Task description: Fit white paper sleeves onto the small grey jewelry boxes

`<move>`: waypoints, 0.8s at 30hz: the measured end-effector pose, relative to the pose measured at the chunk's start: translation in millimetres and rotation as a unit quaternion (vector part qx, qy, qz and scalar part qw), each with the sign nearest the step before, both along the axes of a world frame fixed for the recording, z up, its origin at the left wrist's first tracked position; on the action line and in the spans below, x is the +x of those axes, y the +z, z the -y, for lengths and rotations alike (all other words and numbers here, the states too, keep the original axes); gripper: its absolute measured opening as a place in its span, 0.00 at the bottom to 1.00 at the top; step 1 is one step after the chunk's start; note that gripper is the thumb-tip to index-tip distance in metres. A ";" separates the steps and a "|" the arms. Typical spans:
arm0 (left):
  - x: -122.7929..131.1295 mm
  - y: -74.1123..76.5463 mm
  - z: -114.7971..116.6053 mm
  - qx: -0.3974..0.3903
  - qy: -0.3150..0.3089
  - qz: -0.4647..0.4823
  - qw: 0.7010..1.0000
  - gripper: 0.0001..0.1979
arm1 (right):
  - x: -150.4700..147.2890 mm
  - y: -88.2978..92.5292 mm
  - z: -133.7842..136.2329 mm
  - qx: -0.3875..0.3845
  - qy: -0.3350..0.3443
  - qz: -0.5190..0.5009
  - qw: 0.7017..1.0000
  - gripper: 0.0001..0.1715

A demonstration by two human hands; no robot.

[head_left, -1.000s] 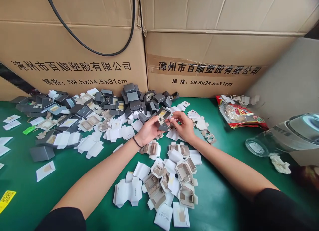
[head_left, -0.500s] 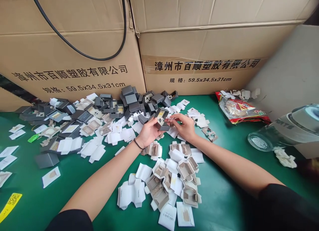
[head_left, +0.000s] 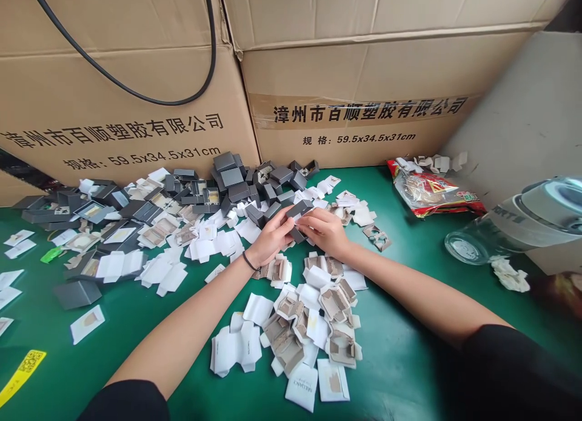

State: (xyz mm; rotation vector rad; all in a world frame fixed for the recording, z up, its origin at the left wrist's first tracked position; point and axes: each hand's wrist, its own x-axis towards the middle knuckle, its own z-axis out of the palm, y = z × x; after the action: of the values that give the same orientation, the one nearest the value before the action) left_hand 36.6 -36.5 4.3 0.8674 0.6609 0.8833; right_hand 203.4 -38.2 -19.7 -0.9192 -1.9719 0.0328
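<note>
A small dark grey box [head_left: 300, 209] is held over the middle of the table. My left hand [head_left: 271, 238], with a black band at its wrist, is closed around the box's left side. On the other side my right hand [head_left: 325, 230] grips it with bent fingers, which cover part of the box. Just behind the hands lies a heap of similar dark grey boxes [head_left: 231, 177], some open. Torn white paper and card inserts [head_left: 211, 242] are scattered to the left. Nearer to me is another pile of opened card inserts [head_left: 284, 339].
Large brown cartons [head_left: 364, 76] stand along the back of the green table [head_left: 400, 360]. On the right are a red snack bag [head_left: 434, 191], a clear bottle [head_left: 509, 227] lying on its side and a crumpled tissue [head_left: 510, 274]. A black cable [head_left: 159, 100] hangs at upper left.
The box has turned in my hands, so its pale inside no longer shows. My right fingers have moved from its edge to wrap its right side. The whole view has shifted slightly.
</note>
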 end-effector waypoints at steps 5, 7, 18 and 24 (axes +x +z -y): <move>-1.2 -0.2 -0.5 0.004 -0.003 -0.005 1.000 0.18 | -1.0 -1.1 -0.4 0.013 0.011 0.007 1.000 0.12; -1.6 -0.9 -0.8 0.003 -0.006 -0.002 1.000 0.18 | -1.0 -1.1 -0.7 0.010 0.013 0.010 1.000 0.12; -1.4 -4.4 -2.3 0.000 -0.008 -0.011 1.000 0.20 | 0.5 -0.9 -1.1 0.021 -0.010 0.076 0.997 0.13; -0.8 -2.9 -1.1 0.005 -0.004 -0.015 1.000 0.18 | -0.2 0.0 1.4 0.048 -0.022 0.102 0.993 0.14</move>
State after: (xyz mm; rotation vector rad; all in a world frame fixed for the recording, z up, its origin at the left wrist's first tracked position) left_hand 35.8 -35.4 1.4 0.8946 0.6792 0.8680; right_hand 203.2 -39.6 -19.6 -0.9328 -2.1204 -0.1866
